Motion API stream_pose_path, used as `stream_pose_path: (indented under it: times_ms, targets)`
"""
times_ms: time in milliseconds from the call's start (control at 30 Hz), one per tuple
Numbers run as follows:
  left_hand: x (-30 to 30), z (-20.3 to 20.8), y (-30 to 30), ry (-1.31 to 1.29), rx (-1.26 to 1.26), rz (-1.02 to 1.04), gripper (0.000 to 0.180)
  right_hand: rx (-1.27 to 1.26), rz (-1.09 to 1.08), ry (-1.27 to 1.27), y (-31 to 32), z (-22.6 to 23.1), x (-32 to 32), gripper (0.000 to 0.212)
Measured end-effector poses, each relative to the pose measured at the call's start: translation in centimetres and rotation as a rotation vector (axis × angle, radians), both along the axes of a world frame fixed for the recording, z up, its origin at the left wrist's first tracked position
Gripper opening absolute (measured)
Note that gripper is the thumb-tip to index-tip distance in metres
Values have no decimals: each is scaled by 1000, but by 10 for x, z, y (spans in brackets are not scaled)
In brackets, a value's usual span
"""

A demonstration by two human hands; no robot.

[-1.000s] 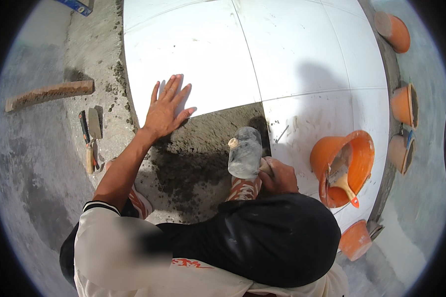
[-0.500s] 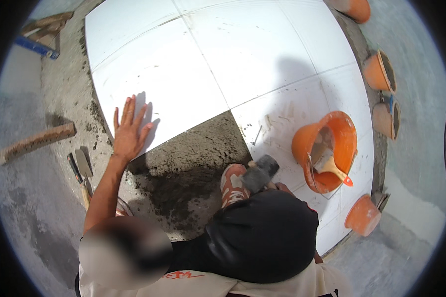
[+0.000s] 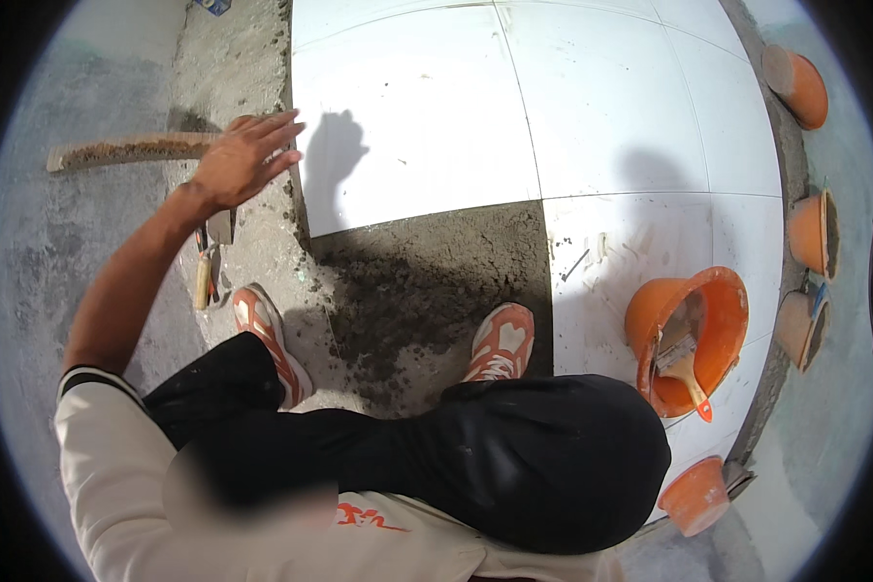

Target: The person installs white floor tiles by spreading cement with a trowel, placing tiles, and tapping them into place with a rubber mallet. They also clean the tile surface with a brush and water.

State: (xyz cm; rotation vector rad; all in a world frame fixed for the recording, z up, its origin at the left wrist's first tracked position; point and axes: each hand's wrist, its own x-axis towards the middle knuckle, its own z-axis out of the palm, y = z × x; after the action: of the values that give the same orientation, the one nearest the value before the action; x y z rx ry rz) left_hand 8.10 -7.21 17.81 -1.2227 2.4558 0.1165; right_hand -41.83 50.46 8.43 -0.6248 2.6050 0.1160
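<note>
My left hand (image 3: 247,160) is raised off the floor beside the left edge of a large white tile (image 3: 412,126), fingers stretched out and holding nothing. Its shadow falls on that tile, apart from the hand. Below the hand lie a trowel (image 3: 220,228) and a wooden-handled tool (image 3: 204,276), both partly covered from view. In front of me a patch of dark, rough mortar (image 3: 417,281) borders the tile's near edge. My right hand is out of sight, and so is the mallet.
An orange bucket (image 3: 640,310) with a brush (image 3: 689,380) in it stands on the tiles at right. Several orange pots, one of them (image 3: 807,233) filled, line the right wall. A long rough bar (image 3: 131,150) lies left. My shoes (image 3: 502,341) flank the mortar.
My left hand has lifted off the white tile and moved left. The mallet by my right knee has gone out of sight. The view has shifted, bringing both shoes in.
</note>
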Motion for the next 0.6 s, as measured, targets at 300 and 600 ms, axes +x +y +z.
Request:
stream_pose_path:
  times_ms: [300, 600]
  targets:
    - [72, 46, 97, 249, 189, 83, 40, -52, 339, 206, 10, -64, -47, 49]
    - [62, 34, 105, 385, 510, 375, 41, -617, 339, -50, -264, -42, 23, 23]
